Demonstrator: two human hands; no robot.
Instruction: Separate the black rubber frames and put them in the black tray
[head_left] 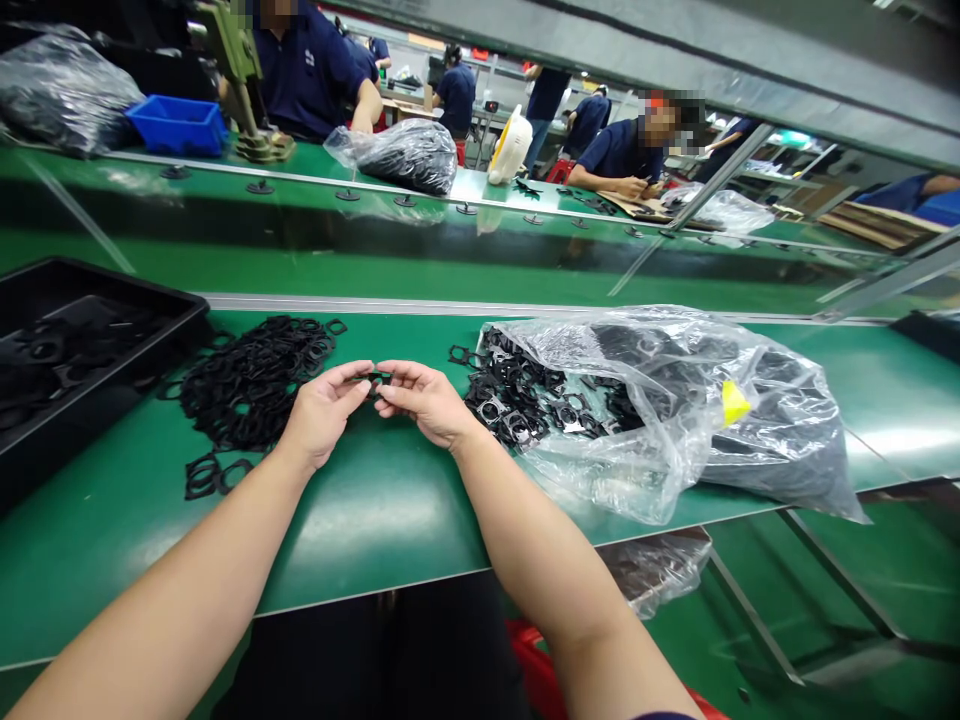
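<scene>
The left grip [322, 415] and right grip [424, 400] pinch a black gasket [373, 380] shut above the desk [375, 520]; a slack pinch could drop it onto the loose pile [251, 385]

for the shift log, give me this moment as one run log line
left hand pinches black ring part | right hand pinches same part | nearby: loose black ring pile, clear plastic bag

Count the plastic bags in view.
5: one bag on the near belt beside the right hand; three along the far belt, left, middle, right; one below the near belt. More may be hidden.
</scene>
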